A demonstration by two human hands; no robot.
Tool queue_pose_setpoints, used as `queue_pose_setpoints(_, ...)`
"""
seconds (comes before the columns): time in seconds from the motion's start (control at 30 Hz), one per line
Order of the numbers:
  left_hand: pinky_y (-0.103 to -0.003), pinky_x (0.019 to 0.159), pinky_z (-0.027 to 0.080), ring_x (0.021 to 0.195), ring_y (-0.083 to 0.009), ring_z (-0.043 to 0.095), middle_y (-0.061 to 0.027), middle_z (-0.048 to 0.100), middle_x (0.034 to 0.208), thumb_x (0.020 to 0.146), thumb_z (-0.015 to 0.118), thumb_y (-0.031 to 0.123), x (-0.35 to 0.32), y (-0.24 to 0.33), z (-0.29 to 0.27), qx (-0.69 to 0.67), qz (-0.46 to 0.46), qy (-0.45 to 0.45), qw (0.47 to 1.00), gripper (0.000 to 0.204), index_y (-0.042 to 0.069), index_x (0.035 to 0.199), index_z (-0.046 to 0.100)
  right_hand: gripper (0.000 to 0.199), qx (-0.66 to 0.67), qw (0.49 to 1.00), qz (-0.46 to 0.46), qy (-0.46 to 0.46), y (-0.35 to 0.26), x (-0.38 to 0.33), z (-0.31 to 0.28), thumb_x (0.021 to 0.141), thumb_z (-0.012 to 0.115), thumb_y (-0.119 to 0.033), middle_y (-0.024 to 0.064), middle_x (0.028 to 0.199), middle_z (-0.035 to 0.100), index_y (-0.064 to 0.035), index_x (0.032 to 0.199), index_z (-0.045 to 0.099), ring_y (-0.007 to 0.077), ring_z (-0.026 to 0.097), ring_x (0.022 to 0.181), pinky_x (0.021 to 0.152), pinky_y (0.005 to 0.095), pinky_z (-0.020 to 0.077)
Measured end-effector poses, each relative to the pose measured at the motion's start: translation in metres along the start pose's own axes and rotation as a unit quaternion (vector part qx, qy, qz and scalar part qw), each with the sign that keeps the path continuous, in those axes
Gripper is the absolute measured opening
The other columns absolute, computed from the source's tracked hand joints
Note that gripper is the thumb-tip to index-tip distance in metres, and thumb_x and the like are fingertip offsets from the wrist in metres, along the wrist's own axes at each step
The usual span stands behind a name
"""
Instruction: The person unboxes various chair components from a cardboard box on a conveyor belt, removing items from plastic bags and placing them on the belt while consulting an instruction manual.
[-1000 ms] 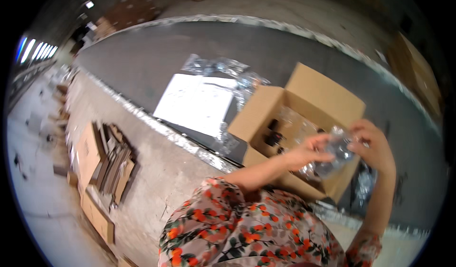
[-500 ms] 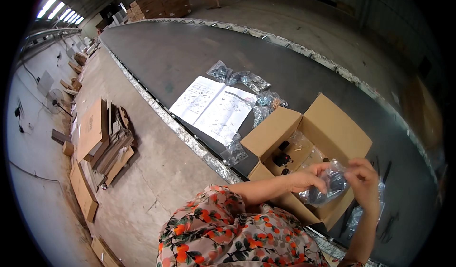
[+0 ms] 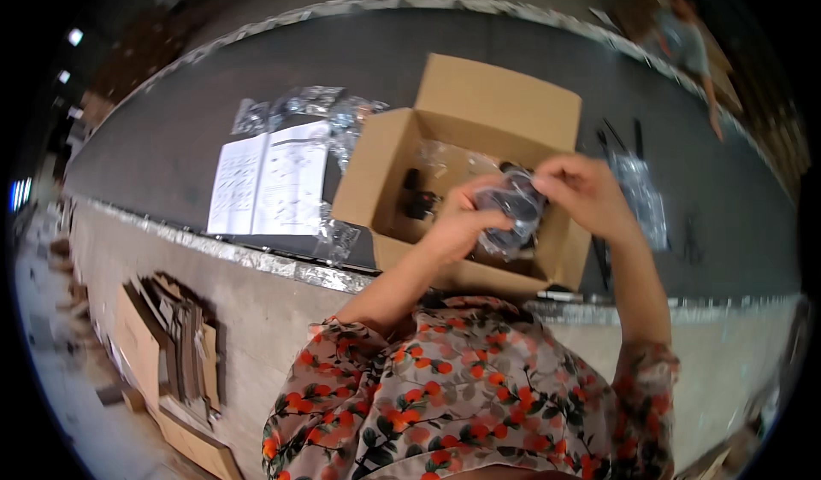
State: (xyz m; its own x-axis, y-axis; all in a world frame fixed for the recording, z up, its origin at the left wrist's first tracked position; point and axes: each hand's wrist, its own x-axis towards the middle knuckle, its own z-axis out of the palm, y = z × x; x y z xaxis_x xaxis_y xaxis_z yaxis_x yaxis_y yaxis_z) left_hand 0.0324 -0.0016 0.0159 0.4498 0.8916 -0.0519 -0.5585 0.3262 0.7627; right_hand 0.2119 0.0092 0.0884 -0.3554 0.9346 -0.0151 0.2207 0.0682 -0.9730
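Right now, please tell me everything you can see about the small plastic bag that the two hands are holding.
The small plastic bag is clear, crinkled and glossy, with dark parts inside that are too blurred to identify. It is held above the open cardboard box, over its front right part. The left hand grips it from below and the left, while the right hand pinches its upper right edge. It looks bunched rather than flat.

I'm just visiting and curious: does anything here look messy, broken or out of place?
Nothing looks damaged or spilled. Both hands, left hand and right hand, hold a clear plastic bag over the open cardboard box. Only loose clear bags lie scattered around the open paper booklet.
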Motion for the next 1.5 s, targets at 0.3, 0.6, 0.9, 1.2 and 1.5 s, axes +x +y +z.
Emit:
queue_pose_setpoints(0.3, -0.027, 0.082, 0.041, 0.093, -0.0141, 0.052, -0.0059, 0.056, 0.101, 0.076, 0.062, 0.012, 0.001, 0.004, 0.023, -0.004, 0.087, -0.03, 0.996, 0.044, 0.001, 0.116, 0.045, 0.015, -0.103, 0.986, -0.055, 0.12, -0.005, -0.015, 0.003, 0.079, 0.058, -0.018, -0.0001, 0.055, 0.051, -0.0029, 0.076, 0.057, 0.0049, 0.043, 0.048, 0.044, 0.0211, 0.0339)
queue_pose_setpoints(0.6, -0.024, 0.077, 0.042, 0.086, -0.012, 0.053, -0.0072, 0.058, 0.096, 0.079, 0.058, 0.012, 0.007, 0.008, 0.027, 0.008, 0.067, 0.01, 0.998, 0.022, -0.001, 0.097, 0.059, 0.02, -0.067, 0.992, -0.014, 0.106, 0.0, -0.013, -0.002, 0.079, 0.058, -0.022, -0.0025, 0.056, 0.051, -0.0028, 0.077, 0.057, 0.0022, 0.043, 0.05, 0.044, 0.0193, 0.0336)
queue_pose_setpoints(0.9, -0.027, 0.083, 0.039, 0.094, -0.0143, 0.05, -0.0098, 0.054, 0.103, 0.078, 0.059, 0.012, 0.004, 0.003, 0.021, -0.016, 0.062, 0.032, 0.997, 0.03, 0.0, 0.105, 0.054, 0.013, 0.087, 0.996, 0.026, 0.028, 0.007, -0.02, -0.001, 0.079, 0.059, -0.01, -0.0026, 0.069, 0.053, -0.0009, 0.087, 0.056, 0.0011, 0.045, 0.059, 0.05, 0.0161, 0.0353)
queue_pose_setpoints(1.2, -0.037, 0.086, 0.035, 0.101, -0.0163, 0.045, -0.0052, 0.047, 0.112, 0.08, 0.052, 0.041, 0.006, 0.001, 0.004, -0.071, -0.091, 0.001, 0.993, 0.057, 0.007, 0.123, 0.034, 0.014, 0.188, 0.977, 0.003, 0.095, 0.025, -0.014, 0.001, 0.082, 0.054, -0.013, -0.0006, 0.065, 0.052, -0.0009, 0.088, 0.055, 0.0051, 0.046, 0.055, 0.05, 0.0183, 0.0378)
queue_pose_setpoints(1.5, -0.026, 0.08, 0.042, 0.09, -0.0126, 0.052, -0.0042, 0.054, 0.1, 0.064, 0.066, -0.003, 0.003, -0.015, -0.002, -0.014, -0.08, 0.002, 0.997, 0.052, 0.003, 0.112, 0.047, 0.012, 0.366, 0.927, 0.021, 0.084, 0.056, -0.019, 0.009, 0.086, 0.048, -0.014, 0.0012, 0.078, 0.053, -0.004, 0.092, 0.051, 0.008, 0.051, 0.069, 0.059, 0.022, 0.0433)
